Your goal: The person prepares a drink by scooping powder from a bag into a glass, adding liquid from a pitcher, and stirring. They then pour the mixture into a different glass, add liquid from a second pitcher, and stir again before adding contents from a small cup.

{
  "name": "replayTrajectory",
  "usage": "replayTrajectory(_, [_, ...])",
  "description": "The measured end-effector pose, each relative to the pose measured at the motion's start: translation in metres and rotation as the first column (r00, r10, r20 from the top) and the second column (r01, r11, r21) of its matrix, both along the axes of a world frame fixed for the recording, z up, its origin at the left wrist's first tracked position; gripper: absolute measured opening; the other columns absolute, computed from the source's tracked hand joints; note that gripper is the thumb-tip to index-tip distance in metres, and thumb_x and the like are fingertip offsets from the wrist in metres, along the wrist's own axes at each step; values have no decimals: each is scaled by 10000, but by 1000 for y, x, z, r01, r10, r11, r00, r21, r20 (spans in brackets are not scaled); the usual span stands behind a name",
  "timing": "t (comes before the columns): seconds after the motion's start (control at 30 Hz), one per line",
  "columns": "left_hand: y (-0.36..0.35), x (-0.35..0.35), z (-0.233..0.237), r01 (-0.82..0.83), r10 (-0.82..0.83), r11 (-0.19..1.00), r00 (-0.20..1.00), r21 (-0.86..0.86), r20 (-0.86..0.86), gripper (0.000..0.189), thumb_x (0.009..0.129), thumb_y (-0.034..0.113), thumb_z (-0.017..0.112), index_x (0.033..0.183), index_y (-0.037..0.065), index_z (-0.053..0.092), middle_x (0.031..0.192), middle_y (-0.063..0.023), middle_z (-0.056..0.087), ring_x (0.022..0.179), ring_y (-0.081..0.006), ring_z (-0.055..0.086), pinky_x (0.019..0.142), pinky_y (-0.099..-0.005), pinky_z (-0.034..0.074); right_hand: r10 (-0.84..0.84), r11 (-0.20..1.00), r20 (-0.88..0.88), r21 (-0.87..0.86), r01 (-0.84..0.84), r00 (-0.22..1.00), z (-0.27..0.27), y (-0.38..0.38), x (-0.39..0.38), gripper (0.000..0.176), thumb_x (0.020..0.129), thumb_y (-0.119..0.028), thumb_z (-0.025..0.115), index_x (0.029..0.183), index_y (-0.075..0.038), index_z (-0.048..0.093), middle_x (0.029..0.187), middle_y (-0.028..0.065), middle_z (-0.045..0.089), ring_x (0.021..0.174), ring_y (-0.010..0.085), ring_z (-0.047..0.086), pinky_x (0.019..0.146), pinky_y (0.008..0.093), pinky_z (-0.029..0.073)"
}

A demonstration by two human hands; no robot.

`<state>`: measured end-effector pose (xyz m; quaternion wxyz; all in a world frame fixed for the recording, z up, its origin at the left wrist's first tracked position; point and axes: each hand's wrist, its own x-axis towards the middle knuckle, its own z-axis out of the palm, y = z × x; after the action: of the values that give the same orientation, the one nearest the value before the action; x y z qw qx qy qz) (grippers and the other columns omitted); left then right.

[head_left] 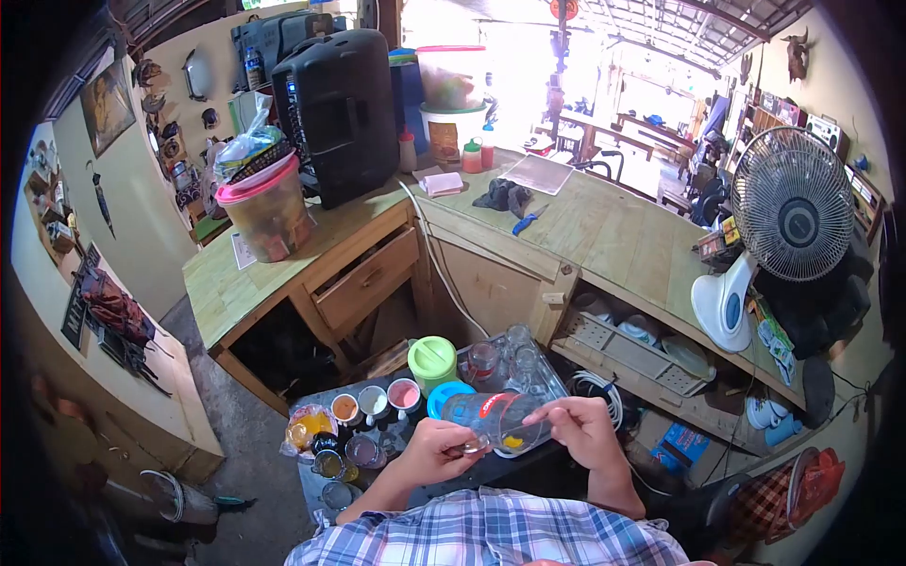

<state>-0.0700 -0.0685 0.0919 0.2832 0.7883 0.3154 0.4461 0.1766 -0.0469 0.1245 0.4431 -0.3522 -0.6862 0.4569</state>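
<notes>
A clear jar (493, 411) with a red label lies tilted in front of me, between my hands. My left hand (436, 455) is closed at its near lower edge, thumb and fingers pressed together by a shiny round rim. My right hand (583, 429) is at the jar's right end, index finger stretched toward it and the other fingers curled; whatever they may hold is hidden. Something yellow (512, 441) shows through or just below the jar. Right behind the jar are a blue lid (449, 398) and a container with a lime-green lid (433, 358).
Cups with orange (345, 407) and pink (404, 393) contents stand left of my hands, beside several glasses. A tray (557, 370) holds more glassware. Beyond are a wooden counter (623, 236), a black speaker (335, 118) and a white fan (722, 307). A coiled white cable (609, 391) hangs at right.
</notes>
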Motion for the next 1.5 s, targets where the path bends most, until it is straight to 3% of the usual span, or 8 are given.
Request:
replayTrajectory(0.17, [4, 8, -8, 13, -13, 1000, 1000, 5, 11, 106, 714, 32, 722, 765, 19, 629, 557, -72, 527, 443, -188, 527, 420, -273, 367, -207, 977, -353, -128, 173, 912, 0, 2, 31, 359, 982, -248, 494, 862, 30, 688, 580, -1, 543, 447, 8, 357, 408, 187, 264])
replayTrajectory(0.27, [2, 11, -8, 5, -5, 1000, 1000, 29, 8, 114, 711, 28, 719, 760, 20, 617, 549, -72, 506, 451, -207, 520, 422, -290, 364, -18, 996, -37, -87, 14, 999, -11, 1, 13, 401, 989, -271, 470, 786, 24, 652, 665, 80, 649, 426, 15, 376, 397, 179, 278])
replayTrajectory(0.47, [1, 11, -11, -46, 49, 994, 998, 98, -27, 132, 701, 32, 730, 753, 26, 609, 546, -72, 490, 461, -226, 515, 427, -311, 367, -314, 943, -357, -227, 244, 880, -5, -3, 29, 294, 970, -218, 520, 927, 13, 698, 552, -22, 507, 453, 8, 358, 422, 179, 269])
replayTrajectory(0.6, [-1, 12, -7, -45, 52, 992, 997, 120, -57, 145, 696, 32, 735, 735, 29, 596, 542, -72, 481, 462, -233, 510, 429, -324, 370, -8, 995, -74, -96, 1, 997, -13, -8, 8, 355, 984, -245, 479, 756, -15, 626, 741, 135, 687, 418, 13, 375, 382, 151, 251])
replayTrajectory(0.7, [-1, 13, -6, -49, 56, 988, 997, 149, -48, 152, 692, 29, 735, 721, 33, 586, 540, -73, 481, 465, -237, 512, 431, -329, 374, -293, 954, -425, -194, 230, 856, -3, -10, 28, 309, 974, -214, 504, 770, -22, 638, 759, 134, 689, 439, 9, 397, 384, 158, 262])
replayTrajectory(0.87, [-1, 13, -13, -45, 54, 980, 998, 192, -41, 157, 680, 25, 737, 718, 37, 586, 540, -71, 482, 465, -241, 512, 431, -334, 376, 11, 973, -173, -224, -51, 985, -14, -16, 3, 319, 980, -229, 498, 979, 24, 692, 601, 1, 580, 436, 6, 365, 397, 184, 258])
replayTrajectory(1.0, [-3, 10, -16, -48, 55, 979, 998, 196, -30, 160, 672, 17, 737, 710, 37, 583, 532, -69, 470, 459, -239, 508, 427, -335, 370, -277, 960, -444, -157, 230, 852, -14, -15, 23, 346, 981, -229, 489, 778, 11, 631, 755, 157, 686, 412, 6, 379, 370, 161, 258])
replayTrajectory(1.5, [-4, 3, -12, -132, 124, 976, 991, 175, 59, 198, 651, 66, 795, 634, 58, 597, 482, -33, 450, 391, -149, 444, 395, -269, 291, 29, 998, -176, 68, -17, 984, 15, -13, 10, 343, 938, -314, 577, 871, -5, 710, 719, 45, 676, 477, 17, 432, 431, 181, 288])
